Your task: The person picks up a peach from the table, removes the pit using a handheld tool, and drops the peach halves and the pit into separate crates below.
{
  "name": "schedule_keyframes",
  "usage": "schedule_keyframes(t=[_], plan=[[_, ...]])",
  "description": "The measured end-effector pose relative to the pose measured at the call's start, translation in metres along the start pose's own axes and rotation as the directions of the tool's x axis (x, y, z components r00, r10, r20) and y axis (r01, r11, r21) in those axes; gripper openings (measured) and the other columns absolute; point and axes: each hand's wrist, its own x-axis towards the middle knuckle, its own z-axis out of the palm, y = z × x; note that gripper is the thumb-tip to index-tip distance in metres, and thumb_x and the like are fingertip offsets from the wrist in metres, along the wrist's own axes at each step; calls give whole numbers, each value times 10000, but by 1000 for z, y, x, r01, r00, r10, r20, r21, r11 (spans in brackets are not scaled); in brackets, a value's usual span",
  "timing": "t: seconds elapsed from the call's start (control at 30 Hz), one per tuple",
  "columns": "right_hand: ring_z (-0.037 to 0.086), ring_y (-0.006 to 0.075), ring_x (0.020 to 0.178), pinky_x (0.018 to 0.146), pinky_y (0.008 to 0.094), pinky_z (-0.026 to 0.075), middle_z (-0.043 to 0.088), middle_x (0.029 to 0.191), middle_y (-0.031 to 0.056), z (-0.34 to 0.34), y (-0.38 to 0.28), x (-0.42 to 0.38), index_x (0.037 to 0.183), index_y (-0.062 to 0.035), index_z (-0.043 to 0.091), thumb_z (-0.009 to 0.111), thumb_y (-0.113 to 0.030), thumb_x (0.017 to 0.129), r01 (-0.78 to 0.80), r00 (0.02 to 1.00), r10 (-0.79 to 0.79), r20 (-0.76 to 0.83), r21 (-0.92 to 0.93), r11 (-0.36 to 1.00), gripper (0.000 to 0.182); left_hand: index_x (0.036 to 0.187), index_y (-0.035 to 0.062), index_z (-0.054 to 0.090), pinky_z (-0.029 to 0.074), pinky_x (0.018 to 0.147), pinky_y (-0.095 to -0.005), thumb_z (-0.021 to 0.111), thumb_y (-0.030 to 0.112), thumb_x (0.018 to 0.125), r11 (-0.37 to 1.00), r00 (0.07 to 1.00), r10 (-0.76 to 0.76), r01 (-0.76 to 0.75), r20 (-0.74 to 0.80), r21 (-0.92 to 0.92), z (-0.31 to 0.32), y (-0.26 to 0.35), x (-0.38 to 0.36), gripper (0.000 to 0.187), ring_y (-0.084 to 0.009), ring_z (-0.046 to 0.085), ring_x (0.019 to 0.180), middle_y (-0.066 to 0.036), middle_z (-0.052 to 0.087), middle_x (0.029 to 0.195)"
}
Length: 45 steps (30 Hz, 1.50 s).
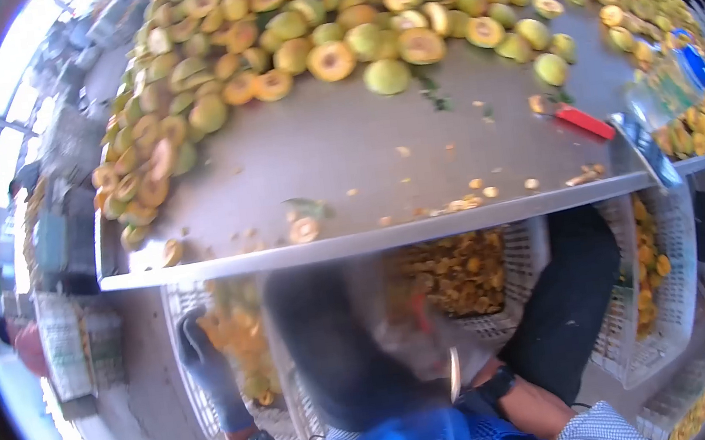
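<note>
My left hand (pixel 203 348), in a dark grey glove, reaches over the near-left side of a white crate (pixel 184 364). Its fingers look stretched out, beside a blurred mass of yellow-orange fruit halves (pixel 239 335) in that crate. Between my knees, my right hand (pixel 447 342) is smeared by motion in a pale glove. A red streak shows at its fingers, and a pale curved strip lies near the wrist; I cannot make out what either is. Just beyond this hand, a second white crate (pixel 517 266) holds cut fruit pieces (pixel 456 273).
Many green-yellow fruits and halves (pixel 333 60) are heaped across the metal table (pixel 309 155). A red-handled knife (pixel 584 122), a shiny metal piece (pixel 645 151) and a clear bottle (pixel 662 92) with blue lie right. Another fruit crate (pixel 675 303) stands by my right leg; a person sits beyond.
</note>
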Motion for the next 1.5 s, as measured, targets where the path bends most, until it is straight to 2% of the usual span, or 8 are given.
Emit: schedule_keyframes(t=[0.07, 0.13, 0.23, 0.47, 0.5, 0.9, 1.0, 1.5], plan=[[370, 61, 462, 504, 272, 398, 434, 715, -70, 46, 15, -8, 988, -99, 570, 619, -509, 873, 339, 696, -549, -463, -462, 819, 429, 1022, -8, 640, 475, 755, -297, 484, 205, 987, 992, 997, -45, 36, 67, 122, -19, -4, 3, 266, -149, 594, 814, -90, 643, 914], [328, 76, 430, 426, 273, 307, 371, 586, -68, -125, -90, -24, 904, -128, 562, 579, -565, 879, 305, 631, -757, -167, -844, 441, 438, 1031, 32, 662, 481, 814, -384, 553, 283, 935, 831, 992, -57, -15, 112, 556, -36, -16, 5, 290, -310, 639, 903, -169, 669, 981], [287, 81, 403, 396, 268, 237, 300, 511, -69, -23, -27, -6, 837, -146, 532, 530, -595, 896, 306, 569, -718, -401, -707, 637, 453, 912, 19, 685, 484, 776, -375, 614, 265, 903, 841, 995, 91, -96, 37, 532, -48, -29, 30, 256, -329, 621, 831, -155, 651, 885], [300, 94, 378, 377, 254, 247, 356, 525, -44, -96, -76, 2, 790, -138, 508, 490, -546, 942, 86, 538, -842, -41, -991, 103, 435, 1054, 84, 660, 430, 903, -411, 665, 452, 804, 669, 956, 107, -274, 275, 691, -14, 5, 148, 444, -299, 620, 1006, -139, 674, 1004], [312, 97, 376, 373, 253, 256, 369, 526, -38, -126, -98, -1, 788, -135, 506, 483, -527, 953, -37, 519, -838, 166, -976, -216, 426, 1055, 75, 657, 442, 889, -412, 677, 432, 789, 719, 950, 30, -237, 311, 654, -7, 0, 157, 447, -303, 623, 992, -146, 669, 1016], [424, 59, 502, 464, 224, 340, 472, 635, -25, 100, 64, 9, 920, -59, 531, 559, -423, 951, 237, 746, -602, 284, -959, -158, 366, 1077, 19, 536, 475, 817, -254, 638, 59, 879, 909, 963, 161, -60, 216, -413, 61, 83, 15, 227, -108, 551, 914, -48, 579, 992], [503, 99, 591, 544, 256, 419, 548, 703, 18, 94, 64, 17, 993, -30, 559, 581, -356, 949, 217, 651, -565, 508, -837, -502, 329, 1218, 2, 536, 458, 862, -250, 553, 174, 951, 775, 932, 76, 169, 355, -609, 85, 133, -32, 318, -110, 552, 960, -55, 593, 1031], [628, 389, 752, 659, 417, 490, 624, 794, 194, 78, 56, 15, 1052, -6, 567, 605, -275, 913, 53, 513, -554, 655, -669, -742, 305, 946, -31, 632, 460, 803, -280, 458, 187, 969, 605, 867, -19, 407, 498, -684, 143, 124, -67, 280, -145, 590, 886, -88, 656, 914]])
